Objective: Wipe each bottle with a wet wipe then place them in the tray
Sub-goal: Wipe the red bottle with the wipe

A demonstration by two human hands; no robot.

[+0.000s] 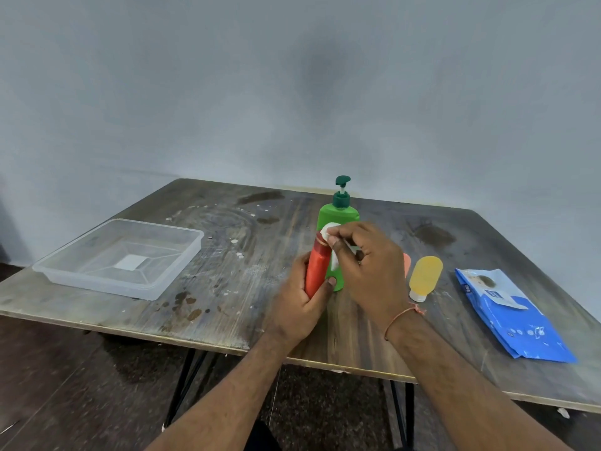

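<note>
Your right hand covers most of a small orange item behind it, so you cannot tell what that is, and it also hides the lower right side of the green pump bottle; the print on the blue wet-wipe pack is too blurred to read. Your left hand grips the red bottle from below, fingers curled round its lower body with the thumb on the left side and a fingertip showing on the right, holding it tilted with the cap end up and away from you, above the table. Your right hand pinches a white wet wipe between thumb and curled fingers and presses it against the top of the red bottle, part of the wipe hanging down between bottle and palm. The green pump bottle stands upright directly behind the red one, so close in the view that the two overlap. A yellow bottle stands on its white cap just right of your right hand, and the wipe pack lies flat further right near the table edge. The clear plastic tray sits well apart on the left side of the table, with nothing in it
</note>
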